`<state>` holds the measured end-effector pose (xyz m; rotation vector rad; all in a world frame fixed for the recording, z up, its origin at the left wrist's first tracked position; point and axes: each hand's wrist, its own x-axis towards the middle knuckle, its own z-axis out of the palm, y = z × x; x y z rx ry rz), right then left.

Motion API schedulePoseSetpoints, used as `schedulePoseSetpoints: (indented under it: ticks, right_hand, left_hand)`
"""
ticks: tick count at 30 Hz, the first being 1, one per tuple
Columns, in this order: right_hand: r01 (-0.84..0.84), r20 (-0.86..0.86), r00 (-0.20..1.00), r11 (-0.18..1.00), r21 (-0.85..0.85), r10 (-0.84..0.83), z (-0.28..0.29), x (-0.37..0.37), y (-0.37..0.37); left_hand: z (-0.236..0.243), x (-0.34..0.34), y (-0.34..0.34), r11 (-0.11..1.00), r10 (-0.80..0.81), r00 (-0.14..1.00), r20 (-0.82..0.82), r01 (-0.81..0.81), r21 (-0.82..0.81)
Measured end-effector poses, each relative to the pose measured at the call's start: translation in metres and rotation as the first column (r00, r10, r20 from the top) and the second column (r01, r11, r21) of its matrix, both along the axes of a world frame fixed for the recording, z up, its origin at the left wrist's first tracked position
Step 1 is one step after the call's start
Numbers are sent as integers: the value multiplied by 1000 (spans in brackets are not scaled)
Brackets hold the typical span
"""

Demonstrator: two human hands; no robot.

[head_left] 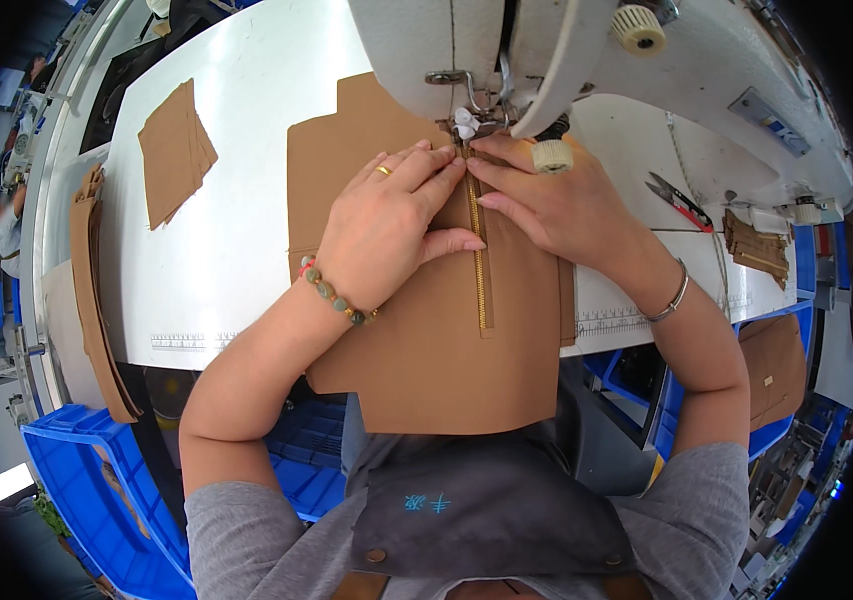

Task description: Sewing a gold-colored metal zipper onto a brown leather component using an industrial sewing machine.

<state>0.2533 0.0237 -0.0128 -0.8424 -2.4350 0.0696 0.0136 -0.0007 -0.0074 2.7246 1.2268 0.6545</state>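
A large brown fabric panel (426,370) lies under the needle area of a white sewing machine (586,60), its near end hanging over the table's front edge. Down its middle runs a zipper (479,260) with gold teeth. My left hand (386,215) rests flat on the panel left of the zipper, fingertips near the presser foot (465,128) and thumb reaching to the teeth. On the zipper's right side, my right hand (551,205) presses down with fingers stretched out. Part of it is hidden behind the machine's knob (552,156).
Brown fabric pieces (174,155) lie at the table's left, folded strips (96,290) over its left edge. Red-handled thread snips (681,203) and a pile of zippers (756,247) lie right. Blue crates (96,500) stand at lower left; a brown piece (774,370) rests in a crate at right.
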Motion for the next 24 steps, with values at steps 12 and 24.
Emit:
schedulePoseSetpoints:
  ticks: [12,24]
  right_hand:
    - [27,6,1000,999,33,-27,-4,0,5]
    - [139,65,987,981,134,-149,2,-3,1]
  left_hand:
    - [-2,1,5,1000,17,1000,6,-17,25]
    - [-7,0,3,997,40,998,37,-43,67]
